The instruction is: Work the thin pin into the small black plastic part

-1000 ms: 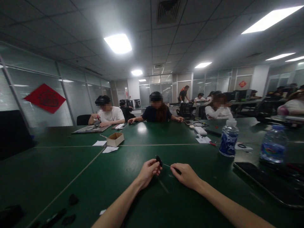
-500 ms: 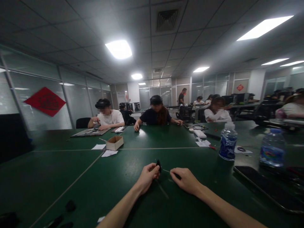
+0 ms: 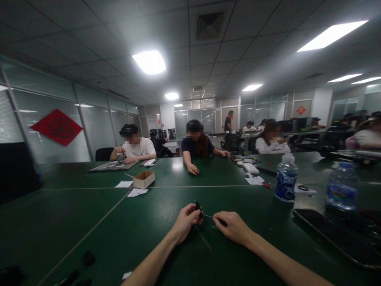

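My left hand [image 3: 184, 223] is closed in a pinch around a small black part [image 3: 198, 206], held just above the green table [image 3: 89, 214]. My right hand [image 3: 233, 228] is closed around a thin tool [image 3: 212, 217] with a dark handle; its fine metal tip points left and reaches the black part. The two hands sit close together near the table's middle, a few finger widths apart.
Two water bottles [image 3: 286, 178] [image 3: 341, 187] stand at right, with a dark flat tablet [image 3: 333, 234] in front of them. A small cardboard box [image 3: 143, 179] and paper slips lie at centre left. Small black parts [image 3: 88, 258] lie near the front left. Several people sit across the table.
The view tilted slightly. My hands stayed together with the part and tool. The person opposite, in the dark shirt, moved one forearm forward onto the table.
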{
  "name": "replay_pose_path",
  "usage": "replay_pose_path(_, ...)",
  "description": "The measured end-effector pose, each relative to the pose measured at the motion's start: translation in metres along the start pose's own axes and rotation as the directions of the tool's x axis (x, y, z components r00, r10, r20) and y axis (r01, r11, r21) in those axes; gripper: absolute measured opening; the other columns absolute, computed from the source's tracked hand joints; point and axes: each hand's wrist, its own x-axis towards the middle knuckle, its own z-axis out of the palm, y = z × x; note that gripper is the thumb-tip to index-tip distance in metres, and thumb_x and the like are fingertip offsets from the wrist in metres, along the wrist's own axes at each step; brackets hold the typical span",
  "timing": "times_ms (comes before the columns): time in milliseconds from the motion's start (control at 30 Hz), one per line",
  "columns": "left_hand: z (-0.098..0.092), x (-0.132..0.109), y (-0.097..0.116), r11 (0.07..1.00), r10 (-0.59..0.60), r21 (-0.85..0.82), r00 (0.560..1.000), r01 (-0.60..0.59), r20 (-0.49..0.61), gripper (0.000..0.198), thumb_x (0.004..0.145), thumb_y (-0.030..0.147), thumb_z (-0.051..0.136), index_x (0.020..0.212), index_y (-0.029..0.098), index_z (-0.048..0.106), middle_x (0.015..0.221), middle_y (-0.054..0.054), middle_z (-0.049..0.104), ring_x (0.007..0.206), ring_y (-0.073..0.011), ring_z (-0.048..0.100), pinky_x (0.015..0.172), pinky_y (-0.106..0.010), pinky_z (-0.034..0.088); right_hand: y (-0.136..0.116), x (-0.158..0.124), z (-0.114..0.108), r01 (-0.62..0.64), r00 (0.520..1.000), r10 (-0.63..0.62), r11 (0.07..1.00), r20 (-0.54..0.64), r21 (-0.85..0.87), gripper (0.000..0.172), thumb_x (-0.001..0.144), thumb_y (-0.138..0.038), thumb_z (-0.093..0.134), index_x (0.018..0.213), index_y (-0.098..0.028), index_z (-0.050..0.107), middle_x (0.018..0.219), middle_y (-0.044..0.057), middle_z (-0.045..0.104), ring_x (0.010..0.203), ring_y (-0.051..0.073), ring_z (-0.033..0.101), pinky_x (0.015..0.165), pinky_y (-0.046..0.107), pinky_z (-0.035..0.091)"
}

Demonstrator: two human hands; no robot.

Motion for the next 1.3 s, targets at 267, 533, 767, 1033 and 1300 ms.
replay_pose_path(267,0.0024,-0.0015,0.002,0.998,0.013,0.058,1.0,-0.013,-0.001,0.036,0.069,0.039,0.069,0.09,0.012,0.059,0.084,-0.005,0.06,0.067,-0.0119,0.055,0.064,-0.025,0.041,-0.0015,0.0004,-0.0008,-0.003,1.0,0.003,1.0,0.008,-0.021,0.028,0.089,-0.026,0.039,0.087,-0.018,0.065,0.072,0.003,0.064,0.064,0.014,0.058,0.061,0.022,0.041)
replay_pose_path(533,0.002,-0.0013,0.001,0.994,0.01,0.11,1.0,-0.011,0.008,0.035,0.074,0.042,0.064,0.092,0.013,0.056,0.085,-0.006,0.062,0.069,-0.0131,0.056,0.065,-0.025,0.041,0.0012,-0.0007,0.0009,0.023,1.0,-0.023,0.999,0.015,-0.03,0.026,0.089,-0.026,0.04,0.087,-0.019,0.064,0.073,0.002,0.063,0.064,0.013,0.057,0.061,0.021,0.041)
replay_pose_path(767,0.0026,-0.0012,0.0026,0.992,-0.007,0.127,1.0,0.007,-0.004,0.04,0.072,0.042,0.065,0.097,0.012,0.057,0.081,-0.005,0.06,0.065,-0.0126,0.054,0.063,-0.025,0.039,0.0002,-0.0004,0.0007,0.016,1.0,-0.016,0.999,0.021,-0.031,0.027,0.09,-0.027,0.039,0.088,-0.019,0.065,0.073,0.003,0.064,0.065,0.014,0.058,0.062,0.022,0.042)
replay_pose_path(1033,0.0024,-0.0001,-0.0001,0.994,-0.032,0.107,0.999,0.031,0.007,0.039,0.072,0.042,0.064,0.096,0.012,0.057,0.079,-0.005,0.061,0.063,-0.0118,0.053,0.062,-0.025,0.039,-0.003,-0.0001,-0.0024,0.003,1.0,-0.003,1.0,0.025,-0.008,0.028,0.089,-0.027,0.039,0.088,-0.019,0.065,0.074,0.004,0.064,0.065,0.014,0.058,0.062,0.022,0.042)
replay_pose_path(1300,0.0022,-0.0015,0.0006,0.994,-0.061,0.086,0.998,0.062,-0.016,0.059,0.073,0.043,0.062,0.122,0.016,0.043,0.08,-0.005,0.062,0.06,-0.0106,0.052,0.059,-0.024,0.037,-0.0011,0.0001,-0.0001,0.004,1.0,-0.004,1.0,0.004,-0.024,0.028,0.089,-0.026,0.039,0.088,-0.018,0.065,0.073,0.004,0.064,0.065,0.014,0.058,0.062,0.023,0.042)
